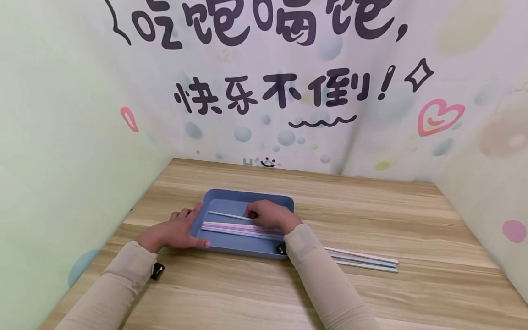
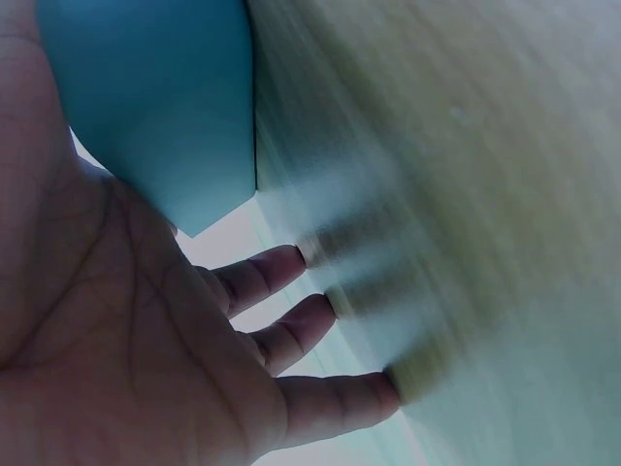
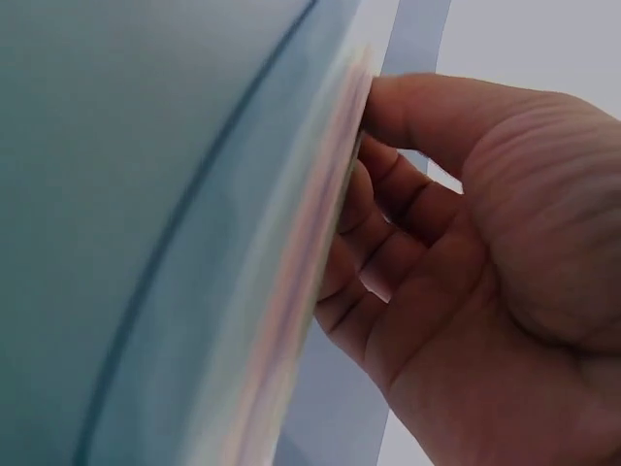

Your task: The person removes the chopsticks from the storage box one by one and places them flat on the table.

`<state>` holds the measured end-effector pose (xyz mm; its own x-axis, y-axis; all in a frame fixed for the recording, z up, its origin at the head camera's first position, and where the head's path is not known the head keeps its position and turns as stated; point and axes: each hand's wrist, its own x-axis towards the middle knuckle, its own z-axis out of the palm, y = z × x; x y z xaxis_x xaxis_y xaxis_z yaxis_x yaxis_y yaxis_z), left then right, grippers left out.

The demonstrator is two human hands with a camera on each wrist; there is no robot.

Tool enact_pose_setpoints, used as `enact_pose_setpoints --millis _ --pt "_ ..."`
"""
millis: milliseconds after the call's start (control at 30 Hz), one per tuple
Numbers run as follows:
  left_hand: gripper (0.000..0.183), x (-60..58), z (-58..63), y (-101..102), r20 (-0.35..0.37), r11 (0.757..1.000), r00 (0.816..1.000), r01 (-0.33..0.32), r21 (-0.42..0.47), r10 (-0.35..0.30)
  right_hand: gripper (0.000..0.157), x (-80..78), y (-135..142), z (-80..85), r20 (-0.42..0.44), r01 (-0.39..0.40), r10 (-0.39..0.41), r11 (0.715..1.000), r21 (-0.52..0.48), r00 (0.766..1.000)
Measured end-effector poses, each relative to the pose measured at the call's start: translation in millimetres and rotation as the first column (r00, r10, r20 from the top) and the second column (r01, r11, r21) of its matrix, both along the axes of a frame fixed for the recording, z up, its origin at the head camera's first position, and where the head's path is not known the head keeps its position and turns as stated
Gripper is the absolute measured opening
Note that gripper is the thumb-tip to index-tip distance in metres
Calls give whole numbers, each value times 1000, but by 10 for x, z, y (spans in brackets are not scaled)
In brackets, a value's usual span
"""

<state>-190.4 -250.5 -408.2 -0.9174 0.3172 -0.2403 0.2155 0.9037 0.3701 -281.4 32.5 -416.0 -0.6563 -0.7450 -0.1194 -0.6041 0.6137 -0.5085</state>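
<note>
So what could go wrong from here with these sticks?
The pale stick in the right hand is apart from the bunch in the tray, so it might land crooked. The right sleeve looks near the sticks outside the tray and could nudge them. The left hand is against the tray's end; pushing might slide it.

Has a white sheet point(image 1: 371, 149) behind, with big black writing point(image 1: 282, 91), a pink heart point(image 1: 435, 121), a wavy line point(image 1: 323, 123) and a tiny smiley face point(image 1: 268, 164). Below, has a wooden surface point(image 1: 231, 293).

The white backdrop point(image 1: 305, 91) reads "吃饱喝饱, 快乐不倒!" in dark print.
</note>
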Motion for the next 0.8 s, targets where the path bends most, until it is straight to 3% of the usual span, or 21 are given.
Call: enact_pose_setpoints --millis 800 --pt "124 9 0 15 -8 1000 1000 4 0 -4 21 -8 35 70 -22 -36 35 999 -40 999"
